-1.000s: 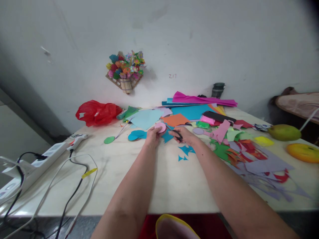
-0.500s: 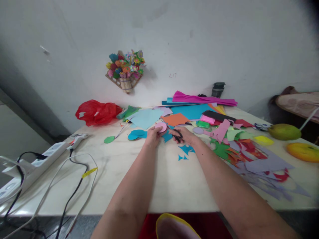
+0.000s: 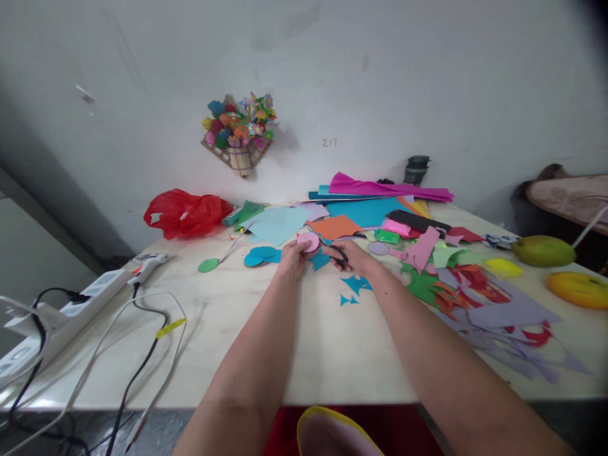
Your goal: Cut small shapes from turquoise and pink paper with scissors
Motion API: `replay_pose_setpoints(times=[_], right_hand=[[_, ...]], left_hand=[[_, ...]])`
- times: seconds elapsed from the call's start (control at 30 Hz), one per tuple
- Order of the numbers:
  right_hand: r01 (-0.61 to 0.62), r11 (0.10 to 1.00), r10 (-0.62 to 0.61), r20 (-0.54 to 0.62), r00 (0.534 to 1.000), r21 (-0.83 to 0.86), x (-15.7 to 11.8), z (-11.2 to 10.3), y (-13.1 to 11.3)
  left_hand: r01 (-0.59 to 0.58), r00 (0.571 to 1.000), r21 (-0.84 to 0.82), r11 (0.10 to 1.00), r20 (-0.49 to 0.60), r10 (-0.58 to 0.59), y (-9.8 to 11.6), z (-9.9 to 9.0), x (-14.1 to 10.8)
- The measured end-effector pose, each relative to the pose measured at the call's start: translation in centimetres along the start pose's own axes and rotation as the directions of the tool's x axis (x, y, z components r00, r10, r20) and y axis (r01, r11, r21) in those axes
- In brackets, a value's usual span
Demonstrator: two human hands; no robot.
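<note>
My left hand [image 3: 292, 258] pinches a pink paper circle [image 3: 310, 240] together with a piece of blue paper [image 3: 320, 260] under it. Black-handled scissors [image 3: 341, 254] are gripped in my right hand [image 3: 356, 258], their blades reaching toward the edge of the circle. Whether the blades are apart is too small to tell. Cut blue circles [image 3: 258, 255] lie just left of my left hand, and a green circle [image 3: 208, 265] is farther left. Small blue offcuts [image 3: 354, 285] are scattered below my right hand.
A white power strip [image 3: 80, 310] and cables run along the left. A red plastic bag [image 3: 187, 214] sits at the back left. Coloured sheets [image 3: 365, 213] are stacked at the back, and paper scraps [image 3: 508, 309] cover the right side near a green mango [image 3: 543, 251].
Both hands stay nearly in place. The scissors and my right fingers have shifted very slightly beside the pink circle.
</note>
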State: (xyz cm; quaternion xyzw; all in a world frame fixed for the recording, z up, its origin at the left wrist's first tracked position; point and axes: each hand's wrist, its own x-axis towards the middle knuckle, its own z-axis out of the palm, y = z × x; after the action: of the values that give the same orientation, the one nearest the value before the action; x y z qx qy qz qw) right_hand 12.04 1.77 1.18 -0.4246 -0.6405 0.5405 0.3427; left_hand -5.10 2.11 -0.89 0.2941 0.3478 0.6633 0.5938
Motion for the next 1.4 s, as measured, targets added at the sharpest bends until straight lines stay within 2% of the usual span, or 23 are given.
replay_pose_setpoints(times=[0.5,1.1,1.4], right_hand=[[-0.029,1.0,0.029,-0.009,1.0,0.006,-0.8,0.4,-1.1],[-0.023,1.0,0.023,0.005,1.0,0.017,0.2,0.1,0.3],[-0.05,0.999,0.05,-0.008,0.999,-0.017,-0.2,0.2,-0.4]], left_hand=[[-0.022,1.0,0.001,1.0,-0.017,0.022,0.1,0.1,-0.2],[-0.004,0.999,-0.013,1.0,-0.05,0.004,0.2,0.0,-0.1],[-0.005,1.0,-0.012,1.0,0.0,0.005,0.1,-0.1,0.0]])
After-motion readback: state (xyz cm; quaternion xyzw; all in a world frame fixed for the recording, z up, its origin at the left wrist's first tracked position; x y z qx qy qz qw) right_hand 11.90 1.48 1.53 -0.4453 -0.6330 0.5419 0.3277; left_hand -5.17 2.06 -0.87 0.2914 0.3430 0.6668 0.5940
